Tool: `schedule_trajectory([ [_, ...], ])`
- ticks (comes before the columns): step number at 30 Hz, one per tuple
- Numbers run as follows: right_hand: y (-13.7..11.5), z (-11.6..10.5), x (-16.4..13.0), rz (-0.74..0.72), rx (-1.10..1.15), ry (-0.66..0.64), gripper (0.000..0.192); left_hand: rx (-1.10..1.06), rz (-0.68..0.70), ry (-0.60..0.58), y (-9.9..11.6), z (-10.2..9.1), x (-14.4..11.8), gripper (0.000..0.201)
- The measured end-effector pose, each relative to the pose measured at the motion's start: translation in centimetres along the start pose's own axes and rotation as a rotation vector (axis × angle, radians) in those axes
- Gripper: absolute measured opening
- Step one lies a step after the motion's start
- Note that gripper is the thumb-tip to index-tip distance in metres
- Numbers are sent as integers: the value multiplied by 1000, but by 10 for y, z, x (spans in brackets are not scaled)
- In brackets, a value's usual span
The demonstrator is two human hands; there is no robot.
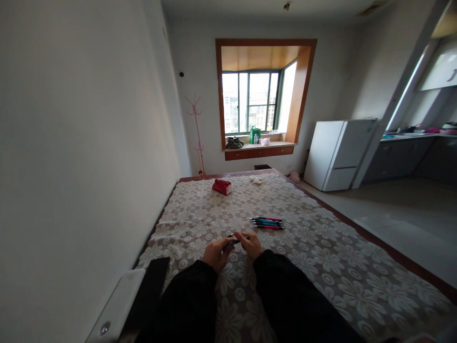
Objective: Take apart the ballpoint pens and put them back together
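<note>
Holding one pen (233,241) crosswise between both hands, just above the flowered cloth (321,267) on the desk. Left hand (215,252) fingers curl around the pen's left end; right hand (251,243) fingers pinch its right end, so the pen spans the gap between them. Both arms in black sleeves. More pens (267,222) lie in a row just beyond the right hand, apart from it. Red pouch (222,186) sits well beyond, near the far edge.
</note>
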State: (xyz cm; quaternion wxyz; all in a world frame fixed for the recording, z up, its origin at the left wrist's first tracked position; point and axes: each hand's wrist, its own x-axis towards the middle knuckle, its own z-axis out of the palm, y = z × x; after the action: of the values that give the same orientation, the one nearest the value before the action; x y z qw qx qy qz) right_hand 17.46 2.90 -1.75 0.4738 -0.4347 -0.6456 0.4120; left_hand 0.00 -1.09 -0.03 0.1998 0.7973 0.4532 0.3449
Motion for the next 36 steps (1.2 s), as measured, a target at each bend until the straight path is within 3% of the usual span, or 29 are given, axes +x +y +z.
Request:
schedule_trajectory([
  [2, -1, 1, -1, 6, 4, 10, 61, -22, -25, 1, 0, 0, 0, 28],
  [5, -5, 2, -1, -3, 130, 62, 49, -77, -87, 42, 0, -2, 1, 27],
  [9, -7, 2, -1, -22, 268, 11, 43, -143, -107, 64, 0, -4, 2, 27],
  [14, -5, 1, 0, -30, 187, 119, 44, -153, -65, 18, 0, -3, 1, 29],
  [20, -12, 1, -3, -69, 331, -65, 45, -195, -104, 2, -3, -1, 2, 32],
  [26, -9, 1, -1, 15, 245, 54, 46, -159, -98, 37, -5, 2, 1, 27],
  [32, -12, 2, -3, -37, 294, -57, 48, -347, -159, -35, -9, 6, 1, 36],
  [36, -10, 1, -2, -18, 215, 35, 46, -258, -112, 15, -10, 7, 1, 28],
])
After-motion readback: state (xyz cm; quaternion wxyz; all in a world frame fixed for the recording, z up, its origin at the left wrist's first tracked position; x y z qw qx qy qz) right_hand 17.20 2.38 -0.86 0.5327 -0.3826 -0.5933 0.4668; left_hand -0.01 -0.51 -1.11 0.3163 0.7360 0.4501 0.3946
